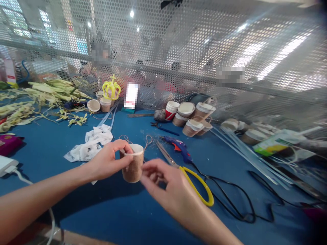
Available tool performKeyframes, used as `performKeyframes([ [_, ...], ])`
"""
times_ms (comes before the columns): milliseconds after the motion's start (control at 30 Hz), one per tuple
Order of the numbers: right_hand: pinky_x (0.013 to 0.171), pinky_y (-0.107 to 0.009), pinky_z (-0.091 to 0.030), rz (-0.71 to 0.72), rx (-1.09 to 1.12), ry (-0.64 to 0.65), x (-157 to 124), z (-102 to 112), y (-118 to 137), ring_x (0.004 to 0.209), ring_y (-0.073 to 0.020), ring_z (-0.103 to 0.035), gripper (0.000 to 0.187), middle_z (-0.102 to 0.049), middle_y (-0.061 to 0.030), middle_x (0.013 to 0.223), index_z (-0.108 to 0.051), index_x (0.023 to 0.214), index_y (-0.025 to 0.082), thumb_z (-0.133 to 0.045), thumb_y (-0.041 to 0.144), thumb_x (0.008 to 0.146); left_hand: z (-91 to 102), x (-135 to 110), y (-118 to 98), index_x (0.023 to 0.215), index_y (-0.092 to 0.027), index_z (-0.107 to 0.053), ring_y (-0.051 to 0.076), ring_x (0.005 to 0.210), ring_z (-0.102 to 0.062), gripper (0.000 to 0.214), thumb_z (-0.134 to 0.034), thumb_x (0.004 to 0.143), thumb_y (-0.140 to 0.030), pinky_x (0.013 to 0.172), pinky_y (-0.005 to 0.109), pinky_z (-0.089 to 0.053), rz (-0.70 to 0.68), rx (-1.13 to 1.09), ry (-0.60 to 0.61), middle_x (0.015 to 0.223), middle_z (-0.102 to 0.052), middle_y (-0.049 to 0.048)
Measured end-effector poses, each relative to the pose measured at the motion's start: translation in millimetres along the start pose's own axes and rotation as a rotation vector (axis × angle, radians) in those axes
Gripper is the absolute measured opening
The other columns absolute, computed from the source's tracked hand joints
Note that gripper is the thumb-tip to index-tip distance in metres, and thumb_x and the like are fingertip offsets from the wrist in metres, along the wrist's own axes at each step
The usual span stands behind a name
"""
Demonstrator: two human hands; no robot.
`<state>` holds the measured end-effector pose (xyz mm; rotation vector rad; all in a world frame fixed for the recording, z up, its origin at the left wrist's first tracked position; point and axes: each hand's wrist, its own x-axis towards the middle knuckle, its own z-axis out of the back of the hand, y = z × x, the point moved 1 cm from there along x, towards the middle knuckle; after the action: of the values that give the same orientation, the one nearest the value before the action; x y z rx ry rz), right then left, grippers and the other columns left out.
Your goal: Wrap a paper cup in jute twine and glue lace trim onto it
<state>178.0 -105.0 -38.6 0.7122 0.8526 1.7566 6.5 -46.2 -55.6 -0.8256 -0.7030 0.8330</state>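
Note:
My left hand grips a small brown paper-covered cup by its white rim, with the thumb outside and fingers inside. The cup is upright, and thin twine loops show behind it. At the cup's right side is my right hand, slightly blurred. Its fingers are bent, with thumb and forefinger apart; whether the fingertips touch the cup I cannot tell. Scissors with yellow handles lie behind and right of that hand. Beyond them rests a blue glue gun with a black cord.
Crumpled white plastic lies left of the cup. Farther back stand several wrapped cups, a yellow crown-shaped piece and a lit phone. Dry husks fill the back left; clear glue sticks lie right. A perforated metal screen closes the back.

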Motion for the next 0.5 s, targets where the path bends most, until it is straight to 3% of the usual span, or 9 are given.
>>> performKeyframes([
  [100, 0.066, -0.024, -0.047, 0.073, -0.111, 0.277, -8.8, 5.7, 7.1, 0.073, -0.0144, -0.059, 0.014, -0.066, -0.0024, 0.084, -0.064, 0.089, 0.020, -0.058, 0.022, 0.076, -0.9, -1.6, 6.7, 0.069, -0.017, -0.050, 0.018, 0.084, -0.054, 0.009, -0.047, 0.076, -0.022, 0.073, 0.031, -0.044, -0.019, 0.037, -0.059, 0.088, -0.061, 0.0052],
  [167, 0.069, -0.025, -0.047, 0.050, -0.198, 0.316, -8.2, 16.7, 7.4, 0.077, -0.0157, -0.061, 0.015, -0.068, -0.0020, 0.086, -0.066, 0.090, 0.021, -0.057, 0.022, 0.078, -2.4, -2.5, 9.5, 0.069, -0.017, -0.050, 0.018, 0.085, -0.054, 0.010, -0.046, 0.077, -0.024, 0.074, 0.032, -0.043, -0.022, 0.054, -0.079, 0.087, -0.061, 0.0051],
  [267, 0.065, -0.024, -0.047, -0.076, -0.319, 0.119, 5.0, 43.9, -4.7, 0.070, -0.0146, -0.063, 0.018, -0.068, -0.0015, 0.077, -0.064, 0.084, 0.020, -0.048, 0.026, 0.084, -3.6, -2.9, 10.7, 0.071, -0.017, -0.050, 0.019, 0.087, -0.054, 0.012, -0.046, 0.079, -0.026, 0.075, 0.032, -0.043, -0.030, 0.050, -0.086, 0.087, -0.060, 0.0058],
  [367, 0.062, -0.024, -0.047, -0.386, -0.524, -0.272, 24.8, 76.9, -34.0, 0.067, -0.0150, -0.065, 0.029, -0.068, -0.0034, 0.072, -0.059, 0.084, 0.018, -0.037, 0.035, 0.089, -3.3, -3.3, 10.7, 0.072, -0.018, -0.050, 0.019, 0.088, -0.054, 0.012, -0.046, 0.080, -0.026, 0.076, 0.032, -0.043, -0.051, 0.040, -0.094, 0.088, -0.058, 0.0058],
  [433, 0.070, -0.031, -0.046, -0.480, -0.633, -0.370, 37.1, 92.7, -57.6, 0.083, -0.0228, -0.064, 0.024, -0.068, -0.0108, 0.085, -0.059, 0.091, 0.014, -0.043, 0.031, 0.087, -3.7, -4.2, 11.4, 0.072, -0.018, -0.050, 0.019, 0.090, -0.053, 0.011, -0.046, 0.080, -0.024, 0.079, 0.033, -0.042, -0.086, 0.046, -0.084, 0.087, -0.058, 0.0050],
  [500, 0.076, -0.037, -0.045, -0.561, -0.679, -0.349, 46.4, 100.9, -81.0, 0.094, -0.0295, -0.060, 0.019, -0.064, -0.0172, 0.095, -0.060, 0.090, 0.009, -0.055, 0.026, 0.082, -5.1, -5.2, 12.9, 0.072, -0.018, -0.050, 0.019, 0.093, -0.052, 0.010, -0.047, 0.081, -0.023, 0.081, 0.033, -0.042, -0.128, 0.052, -0.065, 0.087, -0.057, 0.0045],
])
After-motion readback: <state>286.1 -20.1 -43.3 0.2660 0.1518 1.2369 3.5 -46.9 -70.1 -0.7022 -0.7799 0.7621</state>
